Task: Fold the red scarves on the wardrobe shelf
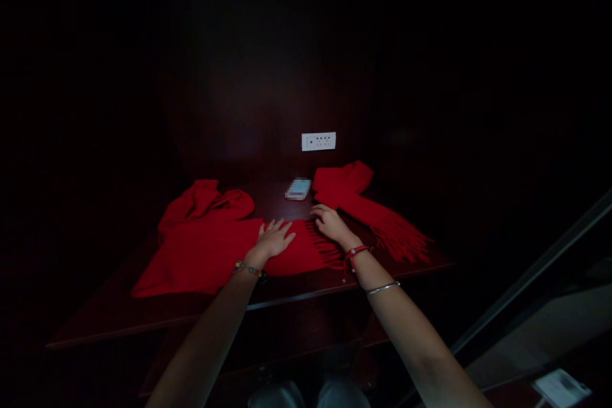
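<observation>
A red fringed scarf (205,255) lies spread across the dark wooden desk, its far left part bunched up in loose folds. My left hand (273,241) rests flat on the smooth part, fingers spread. At the upper corner of the fringe (326,248) is my right hand (329,223), palm down with loosely bent, parted fingers and no cloth visibly gripped. Whether its fingertips touch the fringe I cannot tell. To the right lies another red fringed scarf (351,194), folded over at the back with its tassels fanned toward the front right.
Behind my hands a blurred, pale flat object (298,189) lies on the desk (280,204). A white power socket (318,141) is set in the dark back panel. The desk's front edge runs below my wrists, and a pale object (561,389) sits at lower right.
</observation>
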A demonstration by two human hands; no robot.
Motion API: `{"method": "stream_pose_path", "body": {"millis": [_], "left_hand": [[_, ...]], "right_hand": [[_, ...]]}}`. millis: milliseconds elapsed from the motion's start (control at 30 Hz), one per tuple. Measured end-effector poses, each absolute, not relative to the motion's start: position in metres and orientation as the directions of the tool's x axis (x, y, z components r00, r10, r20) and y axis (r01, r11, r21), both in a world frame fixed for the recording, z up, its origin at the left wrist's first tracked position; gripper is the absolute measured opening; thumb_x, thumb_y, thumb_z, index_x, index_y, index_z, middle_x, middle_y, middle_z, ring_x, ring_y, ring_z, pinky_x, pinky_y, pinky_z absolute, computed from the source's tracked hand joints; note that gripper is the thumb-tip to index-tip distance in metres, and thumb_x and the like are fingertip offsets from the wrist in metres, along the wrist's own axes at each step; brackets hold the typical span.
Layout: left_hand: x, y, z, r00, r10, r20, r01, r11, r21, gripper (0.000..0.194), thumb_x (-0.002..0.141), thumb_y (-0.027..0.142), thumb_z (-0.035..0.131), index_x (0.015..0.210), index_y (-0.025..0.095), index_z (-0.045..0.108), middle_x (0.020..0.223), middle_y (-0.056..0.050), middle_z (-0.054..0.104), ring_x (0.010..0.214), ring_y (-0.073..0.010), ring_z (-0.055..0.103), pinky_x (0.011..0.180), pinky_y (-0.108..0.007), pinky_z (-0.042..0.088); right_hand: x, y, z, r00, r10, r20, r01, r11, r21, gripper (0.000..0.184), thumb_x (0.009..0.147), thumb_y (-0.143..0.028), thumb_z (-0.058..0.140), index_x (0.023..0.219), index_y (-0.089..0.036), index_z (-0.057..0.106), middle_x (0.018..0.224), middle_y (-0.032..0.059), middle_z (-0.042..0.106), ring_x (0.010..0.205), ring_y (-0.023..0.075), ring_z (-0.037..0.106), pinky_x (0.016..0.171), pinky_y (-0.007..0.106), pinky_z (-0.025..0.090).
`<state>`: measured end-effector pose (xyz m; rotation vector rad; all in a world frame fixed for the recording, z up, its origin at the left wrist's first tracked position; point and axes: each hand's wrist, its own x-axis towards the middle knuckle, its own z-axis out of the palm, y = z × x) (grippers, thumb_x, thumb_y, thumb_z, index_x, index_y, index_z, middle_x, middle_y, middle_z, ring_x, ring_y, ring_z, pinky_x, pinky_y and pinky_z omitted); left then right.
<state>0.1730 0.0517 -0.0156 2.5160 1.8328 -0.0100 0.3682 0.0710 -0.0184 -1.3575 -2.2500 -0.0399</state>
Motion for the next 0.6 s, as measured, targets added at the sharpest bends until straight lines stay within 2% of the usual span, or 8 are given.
{"method": "stream_pose_path", "body": {"millis": [100, 167, 267, 367, 467, 533, 600], "left_hand": [[0.173, 0.052, -0.015, 0.308, 0.951, -0.034, 0.951, -0.307, 0.03, 0.055, 0.085, 0.052, 0.017, 0.134, 0.027, 0.025, 0.142, -0.003, 0.02, 0.129, -0.0255, 0.016, 0.101, -0.047, 0.014], [0.173, 0.051, -0.014, 0.31, 0.95, -0.038, 0.951, -0.308, 0.037, 0.055, 0.085, 0.051, 0.017, 0.134, 0.026, 0.025, 0.142, -0.003, 0.019, 0.129, -0.0255, 0.016, 0.101, -0.047, 0.014], [0.173, 0.05, -0.013, 0.308, 0.951, -0.035, 0.951, -0.307, 0.038, 0.055, 0.085, 0.051, 0.018, 0.134, 0.026, 0.026, 0.142, -0.003, 0.019, 0.129, -0.0255, 0.016, 0.101, -0.047, 0.014], [0.174, 0.05, -0.013, 0.306, 0.951, -0.031, 0.952, -0.305, 0.039, 0.055, 0.085, 0.051, 0.018, 0.134, 0.027, 0.026, 0.142, -0.003, 0.02, 0.129, -0.0257, 0.016, 0.101, -0.048, 0.014], [0.174, 0.05, -0.013, 0.3, 0.953, -0.035, 0.953, -0.299, 0.036, 0.056, 0.085, 0.052, 0.017, 0.134, 0.027, 0.025, 0.142, -0.003, 0.019, 0.129, -0.0259, 0.015, 0.101, -0.048, 0.014], [0.174, 0.05, -0.013, 0.299, 0.953, -0.041, 0.954, -0.298, 0.037, 0.056, 0.085, 0.052, 0.016, 0.134, 0.026, 0.024, 0.142, -0.003, 0.019, 0.129, -0.0259, 0.016, 0.101, -0.047, 0.014], [0.174, 0.05, -0.013, 0.304, 0.952, -0.039, 0.952, -0.302, 0.039, 0.057, 0.085, 0.052, 0.016, 0.134, 0.026, 0.024, 0.142, -0.004, 0.018, 0.129, -0.026, 0.015, 0.101, -0.047, 0.015]], "right_hand": [[0.362, 0.071, -0.022, -0.515, 0.766, 0.385, 0.742, 0.623, -0.246, 0.034, 0.077, -0.01, 0.042, 0.106, -0.014, 0.058, 0.112, 0.0075, 0.055, 0.103, 0.0141, 0.049, 0.092, 0.024, 0.034], [0.363, 0.072, -0.024, -0.495, 0.808, 0.318, 0.784, 0.574, -0.239, 0.031, 0.078, -0.013, 0.042, 0.104, -0.014, 0.059, 0.104, 0.0077, 0.059, 0.098, 0.0141, 0.052, 0.088, 0.023, 0.036], [0.371, 0.072, -0.022, -0.367, 0.88, 0.3, 0.868, 0.44, -0.229, 0.029, 0.078, -0.013, 0.041, 0.098, -0.011, 0.061, 0.098, 0.0114, 0.06, 0.093, 0.0163, 0.055, 0.086, 0.025, 0.038], [0.372, 0.071, -0.02, -0.323, 0.874, 0.362, 0.876, 0.421, -0.235, 0.031, 0.081, -0.017, 0.04, 0.104, -0.008, 0.058, 0.109, 0.0155, 0.055, 0.102, 0.0188, 0.051, 0.091, 0.029, 0.034], [0.363, 0.064, -0.021, -0.414, 0.818, 0.399, 0.809, 0.532, -0.25, 0.038, 0.085, -0.029, 0.039, 0.119, -0.014, 0.048, 0.128, 0.0132, 0.042, 0.117, 0.0192, 0.038, 0.099, 0.035, 0.027], [0.358, 0.057, -0.023, -0.508, 0.812, 0.286, 0.777, 0.576, -0.255, 0.044, 0.086, -0.038, 0.036, 0.126, -0.019, 0.041, 0.135, 0.011, 0.034, 0.123, 0.0209, 0.03, 0.101, 0.042, 0.021], [0.36, 0.052, -0.023, -0.536, 0.836, 0.115, 0.798, 0.547, -0.253, 0.049, 0.087, -0.044, 0.03, 0.131, -0.023, 0.034, 0.138, 0.0089, 0.028, 0.127, 0.0227, 0.022, 0.101, 0.048, 0.016]]}}
